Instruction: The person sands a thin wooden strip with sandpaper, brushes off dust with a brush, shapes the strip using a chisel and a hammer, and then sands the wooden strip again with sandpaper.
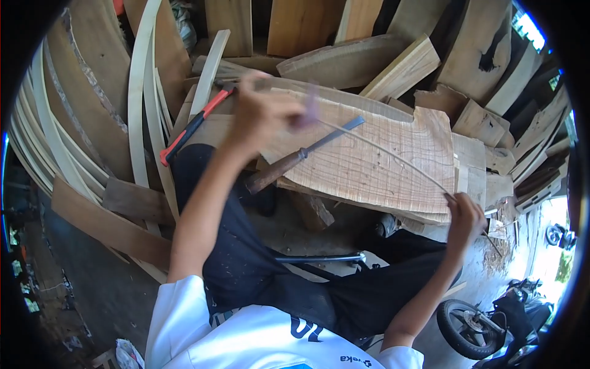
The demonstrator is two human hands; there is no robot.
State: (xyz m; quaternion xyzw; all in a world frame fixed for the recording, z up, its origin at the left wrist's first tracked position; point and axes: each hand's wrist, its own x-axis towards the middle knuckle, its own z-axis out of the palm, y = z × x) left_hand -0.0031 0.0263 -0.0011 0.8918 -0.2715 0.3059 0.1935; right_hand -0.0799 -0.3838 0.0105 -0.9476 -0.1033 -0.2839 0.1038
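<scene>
My right hand is closed around a long thin stick, which slants over a broad wooden slab scored with many fine lines. The stick's far end reaches a purple thing at the fingers of my left hand. That hand is smeared by motion, its fingers closed on the purple thing, whose kind I cannot make out. Between my hands a chisel with a wooden handle lies on the slab, blade pointing away to the right. Left of my left hand rests a hammer with a red and black grip.
Boards lean along the back, with curved strips on the left. A wood block and offcuts lie beyond the slab. My legs are below it. A motorbike stands at the lower right.
</scene>
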